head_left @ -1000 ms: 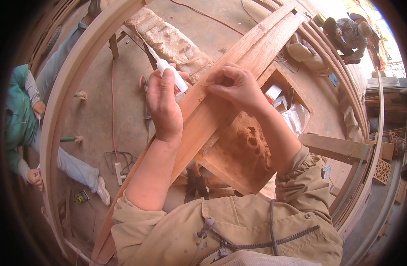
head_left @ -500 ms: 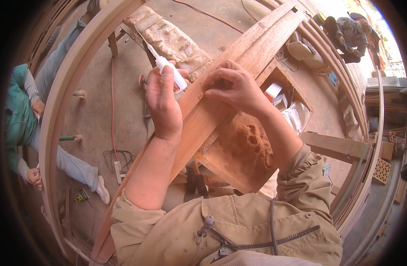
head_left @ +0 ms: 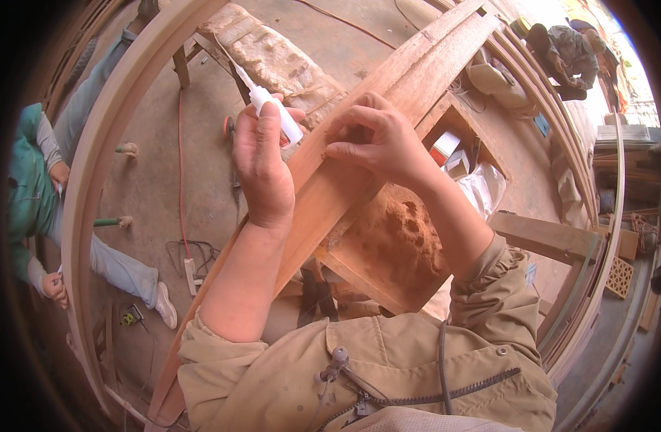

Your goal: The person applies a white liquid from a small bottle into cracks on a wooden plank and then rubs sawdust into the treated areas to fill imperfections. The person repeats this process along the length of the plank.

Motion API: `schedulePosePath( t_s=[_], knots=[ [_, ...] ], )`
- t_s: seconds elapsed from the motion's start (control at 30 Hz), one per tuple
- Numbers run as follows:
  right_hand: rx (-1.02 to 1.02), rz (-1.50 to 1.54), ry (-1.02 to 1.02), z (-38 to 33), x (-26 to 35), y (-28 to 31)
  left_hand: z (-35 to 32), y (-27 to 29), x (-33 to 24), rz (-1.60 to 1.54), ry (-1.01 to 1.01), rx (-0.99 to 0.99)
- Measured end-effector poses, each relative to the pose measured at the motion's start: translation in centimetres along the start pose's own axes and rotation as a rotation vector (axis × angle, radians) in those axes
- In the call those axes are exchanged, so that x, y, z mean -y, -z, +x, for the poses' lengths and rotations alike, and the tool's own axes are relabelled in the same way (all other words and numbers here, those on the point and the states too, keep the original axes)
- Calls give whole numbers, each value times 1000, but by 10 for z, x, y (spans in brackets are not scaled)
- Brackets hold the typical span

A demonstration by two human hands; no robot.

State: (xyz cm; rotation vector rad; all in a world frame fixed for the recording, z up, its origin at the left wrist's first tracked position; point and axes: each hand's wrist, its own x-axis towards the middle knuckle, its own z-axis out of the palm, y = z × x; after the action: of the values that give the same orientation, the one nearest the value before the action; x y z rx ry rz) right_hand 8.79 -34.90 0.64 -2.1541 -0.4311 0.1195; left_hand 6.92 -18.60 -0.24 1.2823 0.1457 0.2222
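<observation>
While L hand (head_left: 262,167) clamps white bottle (head_left: 289,129), R hand (head_left: 377,140) arches over plank (head_left: 322,196); palm down. R grip: can't tell.

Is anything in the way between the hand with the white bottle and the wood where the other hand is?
Nothing visible stands between the left hand holding the white bottle and the wooden plank by the right hand. The bottle's long tip points away from that hand, toward the picture's upper left.

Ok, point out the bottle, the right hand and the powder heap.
Bottle (head_left: 290,130), head view: on its white body.
Right hand (head_left: 381,140), head view: back of the hand.
Powder heap (head_left: 399,236), head view: near its middle.
</observation>
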Motion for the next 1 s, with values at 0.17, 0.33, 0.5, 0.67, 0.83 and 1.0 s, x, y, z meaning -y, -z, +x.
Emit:
schedulePosePath(
  t_s=[0.17,0.33,0.5,0.67,0.83,1.0],
  knots=[
    [-30,-24,-52,-1,2,-4,0,-2,-1,-19,-6,5],
    [-46,43,-114,3,2,0,1,2,0,33,8,32],
    [-17,98,-154,3,2,3,1,3,2,31,9,26],
    [-19,93,-152,3,1,2,1,3,1,36,-1,26],
    [-41,43,-98,1,0,-2,0,2,1,11,-1,31],
    [-10,119,-160,1,2,0,0,2,2,-1,2,24]
  ],
)
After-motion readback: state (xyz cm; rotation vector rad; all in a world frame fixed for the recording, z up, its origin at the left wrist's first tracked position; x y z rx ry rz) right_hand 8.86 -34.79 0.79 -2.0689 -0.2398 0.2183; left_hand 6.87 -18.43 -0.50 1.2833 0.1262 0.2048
